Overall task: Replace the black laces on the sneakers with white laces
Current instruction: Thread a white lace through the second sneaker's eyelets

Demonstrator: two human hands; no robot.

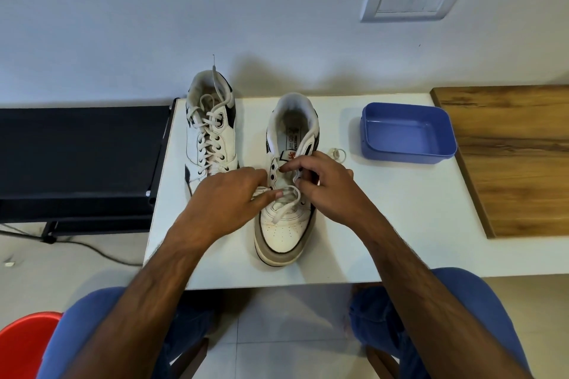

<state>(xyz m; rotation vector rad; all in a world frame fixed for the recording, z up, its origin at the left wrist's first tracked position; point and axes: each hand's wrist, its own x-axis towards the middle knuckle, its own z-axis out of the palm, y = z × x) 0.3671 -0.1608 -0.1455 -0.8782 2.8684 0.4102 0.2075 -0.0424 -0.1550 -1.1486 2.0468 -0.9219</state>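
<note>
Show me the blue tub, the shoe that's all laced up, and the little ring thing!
blue tub [403,132]: head view, inside floor.
laced shoe [210,138]: head view, crossed white laces.
little ring [337,153]: head view, its clear rim.

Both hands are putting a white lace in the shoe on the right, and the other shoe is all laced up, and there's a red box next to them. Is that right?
Almost. The box isn't red, it's blue, as the head view shows. The rest holds: the left hand and right hand work a white lace into the right shoe, and the left shoe is fully laced.
</note>
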